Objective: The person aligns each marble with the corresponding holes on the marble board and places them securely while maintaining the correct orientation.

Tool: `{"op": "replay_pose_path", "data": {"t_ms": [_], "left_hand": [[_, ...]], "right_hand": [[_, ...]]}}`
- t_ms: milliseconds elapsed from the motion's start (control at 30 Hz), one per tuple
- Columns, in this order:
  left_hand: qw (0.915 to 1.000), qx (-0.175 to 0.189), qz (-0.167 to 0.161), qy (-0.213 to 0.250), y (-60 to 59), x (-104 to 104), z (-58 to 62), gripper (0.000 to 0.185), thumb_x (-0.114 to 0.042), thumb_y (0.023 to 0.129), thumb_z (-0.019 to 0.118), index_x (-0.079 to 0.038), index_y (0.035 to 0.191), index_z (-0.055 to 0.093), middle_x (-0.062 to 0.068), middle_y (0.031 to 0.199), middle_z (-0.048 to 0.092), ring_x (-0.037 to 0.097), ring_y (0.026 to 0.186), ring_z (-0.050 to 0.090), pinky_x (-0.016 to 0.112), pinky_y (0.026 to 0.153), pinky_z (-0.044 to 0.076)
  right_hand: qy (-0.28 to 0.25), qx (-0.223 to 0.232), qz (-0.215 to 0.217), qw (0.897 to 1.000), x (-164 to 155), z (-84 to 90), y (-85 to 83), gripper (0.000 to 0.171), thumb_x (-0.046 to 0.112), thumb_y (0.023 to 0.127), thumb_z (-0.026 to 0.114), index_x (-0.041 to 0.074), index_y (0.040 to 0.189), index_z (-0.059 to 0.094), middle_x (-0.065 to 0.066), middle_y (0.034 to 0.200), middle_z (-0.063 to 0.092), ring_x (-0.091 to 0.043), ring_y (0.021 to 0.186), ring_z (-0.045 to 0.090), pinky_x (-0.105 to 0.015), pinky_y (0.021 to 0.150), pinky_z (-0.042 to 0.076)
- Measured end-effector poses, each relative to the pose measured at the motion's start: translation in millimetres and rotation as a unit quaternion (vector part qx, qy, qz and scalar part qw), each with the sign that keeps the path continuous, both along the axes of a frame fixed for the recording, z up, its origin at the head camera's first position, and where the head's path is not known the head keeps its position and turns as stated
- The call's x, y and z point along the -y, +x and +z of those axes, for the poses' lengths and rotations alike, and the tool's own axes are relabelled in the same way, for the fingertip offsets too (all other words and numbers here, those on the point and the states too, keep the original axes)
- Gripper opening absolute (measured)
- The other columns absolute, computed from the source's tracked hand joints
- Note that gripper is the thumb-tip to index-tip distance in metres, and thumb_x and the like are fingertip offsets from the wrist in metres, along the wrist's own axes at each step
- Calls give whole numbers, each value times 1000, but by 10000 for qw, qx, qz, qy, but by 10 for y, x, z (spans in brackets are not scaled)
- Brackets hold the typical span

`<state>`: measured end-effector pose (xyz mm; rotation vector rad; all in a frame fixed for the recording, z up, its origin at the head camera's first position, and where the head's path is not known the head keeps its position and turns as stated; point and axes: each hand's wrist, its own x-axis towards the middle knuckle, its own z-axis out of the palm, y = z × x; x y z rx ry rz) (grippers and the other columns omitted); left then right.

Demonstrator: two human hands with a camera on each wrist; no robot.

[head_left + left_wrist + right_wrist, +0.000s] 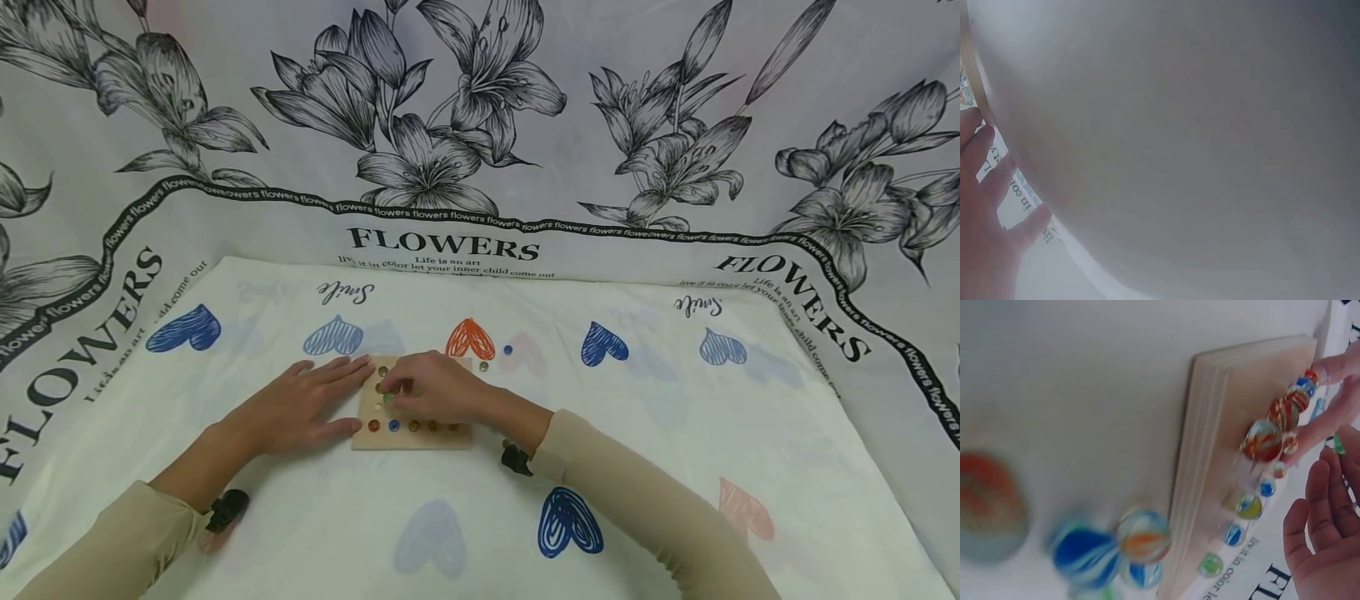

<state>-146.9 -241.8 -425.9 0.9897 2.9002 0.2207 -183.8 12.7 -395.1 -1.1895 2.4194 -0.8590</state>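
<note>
A square wooden board [412, 440] with several glass marbles set on it lies on the white cloth. Along its near edge runs a row with a red marble [373, 426] and a blue marble [394, 426]. My left hand [303, 408] rests flat beside the board, fingertips and thumb touching its left edge. Over the board, my right hand [438, 387] pinches a green marble [387, 398] between thumb and fingers near the left column. The right wrist view shows that hand [1329, 544] up close, with part of the marble hidden. Its palm and forearm cover the board's right side in the head view.
Past the board's far right corner lie a loose blue marble [507, 350] and a greenish one [483, 367]. Large in the right wrist view are a blue-swirled marble [1087, 556] and an orange-swirled marble [1144, 535]. A heart-printed cloth [300, 533] covers the table.
</note>
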Motion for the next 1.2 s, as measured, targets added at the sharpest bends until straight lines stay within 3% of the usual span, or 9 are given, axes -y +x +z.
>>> {"op": "replay_pose_path", "data": {"t_ms": [267,567,933,1200], "left_hand": [[10000,-8,-20,-6,-14,18,-27,77,-62,95,50,-14,155,38,4,158,37,32,142,39,66,105,36],[9999,-53,-80,60,-24,31,-46,76,-60,96,50,-13,154,38,4,158,38,32,142,40,65,104,36],[10000,11,-10,47,-5,24,-20,77,-60,95,53,-13,154,39,5,158,38,33,142,39,65,105,36],[10000,8,-1,30,-5,12,-14,77,-59,95,53,-13,154,39,5,158,38,33,142,40,65,105,36]], "right_hand": [[130,-90,223,9996,139,-62,-8,22,18,94,69,13,114,74,11,98,67,0,86,58,-13,77,46],[292,-327,138,9989,210,-170,-19,23,22,94,71,14,116,74,12,98,67,1,86,56,-14,83,43],[329,-380,175,9986,237,-187,-16,23,21,94,70,14,115,74,12,94,64,-1,83,55,-13,79,43],[451,-520,179,9975,232,-181,-7,25,23,95,69,15,118,73,12,96,63,-3,85,53,-17,84,41]]}}
